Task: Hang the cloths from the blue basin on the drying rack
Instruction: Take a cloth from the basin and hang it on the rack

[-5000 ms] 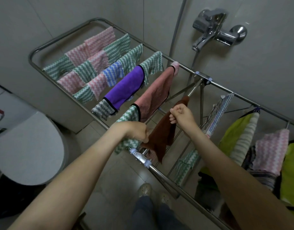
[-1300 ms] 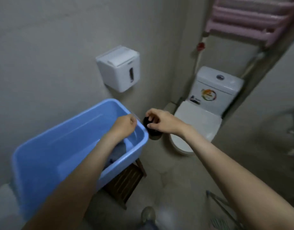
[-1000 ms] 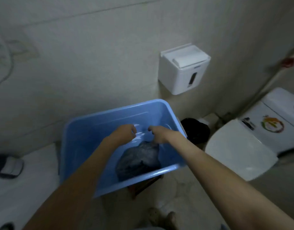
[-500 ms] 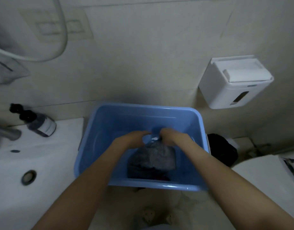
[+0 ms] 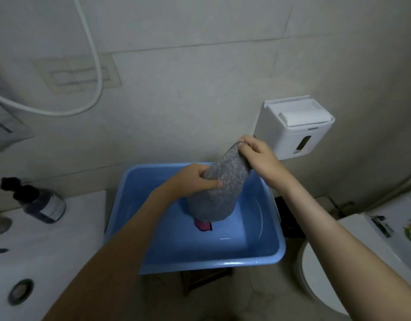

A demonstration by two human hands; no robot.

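Both hands are grasping a grey cloth (image 5: pixel 220 193) over the blue basin (image 5: pixel 200 262). The right hand (image 5: pixel 258 158) pinches its top corner, raised highest, and the left hand (image 5: pixel 195 181) grips it lower down with the thumb across the front. The cloth hangs slanted, its lower end down inside the basin, where a pink cloth (image 5: pixel 202 226) shows just beneath it (mostly hidden). The basin sits on a wooden stool (image 5: pixel 204 279), between a white worktop (image 5: pixel 60 239) carrying a dark soap bottle (image 5: pixel 41 203) and a toilet (image 5: pixel 327 274).
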